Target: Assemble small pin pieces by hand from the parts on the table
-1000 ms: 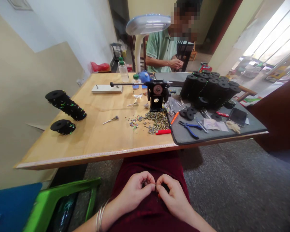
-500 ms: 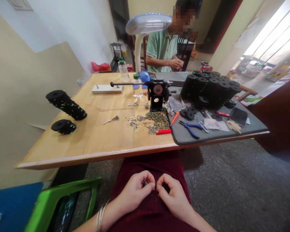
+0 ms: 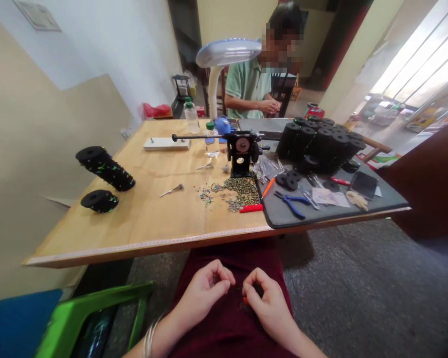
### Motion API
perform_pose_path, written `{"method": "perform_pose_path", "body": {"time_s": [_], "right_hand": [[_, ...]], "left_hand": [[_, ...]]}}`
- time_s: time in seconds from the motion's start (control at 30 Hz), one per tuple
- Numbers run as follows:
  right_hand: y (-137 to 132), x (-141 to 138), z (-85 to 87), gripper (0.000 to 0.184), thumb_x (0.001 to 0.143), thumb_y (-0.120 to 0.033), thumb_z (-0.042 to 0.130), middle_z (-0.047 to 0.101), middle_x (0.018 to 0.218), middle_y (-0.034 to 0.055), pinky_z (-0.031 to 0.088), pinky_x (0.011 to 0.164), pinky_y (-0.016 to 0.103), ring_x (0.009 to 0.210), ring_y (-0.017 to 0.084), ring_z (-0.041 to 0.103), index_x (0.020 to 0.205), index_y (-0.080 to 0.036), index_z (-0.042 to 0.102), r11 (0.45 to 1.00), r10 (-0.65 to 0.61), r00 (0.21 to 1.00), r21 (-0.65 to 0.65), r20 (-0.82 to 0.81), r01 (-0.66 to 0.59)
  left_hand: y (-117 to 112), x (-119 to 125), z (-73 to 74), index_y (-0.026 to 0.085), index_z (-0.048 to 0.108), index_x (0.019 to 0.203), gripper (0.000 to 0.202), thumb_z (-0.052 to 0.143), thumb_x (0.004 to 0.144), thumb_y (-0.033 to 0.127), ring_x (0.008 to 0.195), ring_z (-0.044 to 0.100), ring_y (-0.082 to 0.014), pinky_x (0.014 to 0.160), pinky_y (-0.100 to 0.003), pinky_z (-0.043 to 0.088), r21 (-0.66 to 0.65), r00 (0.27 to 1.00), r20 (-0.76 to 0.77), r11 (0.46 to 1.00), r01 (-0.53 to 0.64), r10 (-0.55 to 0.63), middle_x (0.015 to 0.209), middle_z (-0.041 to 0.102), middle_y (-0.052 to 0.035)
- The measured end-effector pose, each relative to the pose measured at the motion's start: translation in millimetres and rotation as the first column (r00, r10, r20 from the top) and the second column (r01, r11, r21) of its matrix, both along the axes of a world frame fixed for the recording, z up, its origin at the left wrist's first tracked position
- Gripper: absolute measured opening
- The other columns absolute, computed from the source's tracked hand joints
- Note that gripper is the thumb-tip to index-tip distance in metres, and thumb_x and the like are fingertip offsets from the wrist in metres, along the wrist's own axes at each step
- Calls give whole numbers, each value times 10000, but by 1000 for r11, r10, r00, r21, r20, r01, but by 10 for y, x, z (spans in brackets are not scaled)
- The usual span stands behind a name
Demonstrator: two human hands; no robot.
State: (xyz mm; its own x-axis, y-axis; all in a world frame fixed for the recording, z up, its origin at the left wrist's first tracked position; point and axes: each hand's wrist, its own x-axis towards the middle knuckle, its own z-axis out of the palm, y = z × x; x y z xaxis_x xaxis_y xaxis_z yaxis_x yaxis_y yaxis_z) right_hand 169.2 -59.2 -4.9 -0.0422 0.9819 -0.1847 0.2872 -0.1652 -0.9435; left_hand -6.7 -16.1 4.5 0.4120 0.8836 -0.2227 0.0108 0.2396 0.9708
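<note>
Over the dark red cloth [image 3: 224, 325] on my lap, my left hand [image 3: 210, 286] is curled, thumb and index finger pinched together; anything between them is too small to make out. My right hand [image 3: 266, 297] faces it a short gap away, also in a pinch. A tiny orange bit [image 3: 245, 300] shows under its fingers, its kind unclear. Both hands are below the table's front edge. Beyond them on the wooden table lie a heap of small dark-and-gold pieces [image 3: 244, 191], tiny coloured beads [image 3: 207, 193] and a red lighter-like stick [image 3: 251, 208].
A black hand-crank winder [image 3: 242, 151] stands mid-table under a lamp [image 3: 227, 52]. Black foam rolls [image 3: 104, 169] stand left, more foam cylinders [image 3: 321, 141] right. Blue pliers [image 3: 293, 203] lie on the grey mat [image 3: 283, 219]. Another person [image 3: 246, 87] sits opposite. A green stool [image 3: 97, 303] is at lower left.
My hands have moved apart, the left shifting leftward and slightly up, widening the gap. My right hand keeps its pinch. The view has tilted up slightly.
</note>
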Motion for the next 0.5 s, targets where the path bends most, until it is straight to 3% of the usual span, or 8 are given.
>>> {"method": "perform_pose_path", "body": {"time_s": [0.33,0.5], "right_hand": [[4,-8,21,217,905,-341,511,567,673,-6,430,558,232,599,139,541,748,-191,518,998,-5,992,58,-127,12],[10,-1,-19,214,910,-347,523,559,680,-13,432,551,224,593,131,541,762,-193,522,996,-10,987,81,-161,23]], "left_hand": [[10,24,50,165,582,721,108,681,719,210,667,511,-144,658,-266,417,18,998,5,998,-63,63,691,579,9],[7,23,30,145,624,754,152,709,730,269,690,521,-146,673,-268,417,-32,1000,26,999,-11,12,713,601,-6]]}}
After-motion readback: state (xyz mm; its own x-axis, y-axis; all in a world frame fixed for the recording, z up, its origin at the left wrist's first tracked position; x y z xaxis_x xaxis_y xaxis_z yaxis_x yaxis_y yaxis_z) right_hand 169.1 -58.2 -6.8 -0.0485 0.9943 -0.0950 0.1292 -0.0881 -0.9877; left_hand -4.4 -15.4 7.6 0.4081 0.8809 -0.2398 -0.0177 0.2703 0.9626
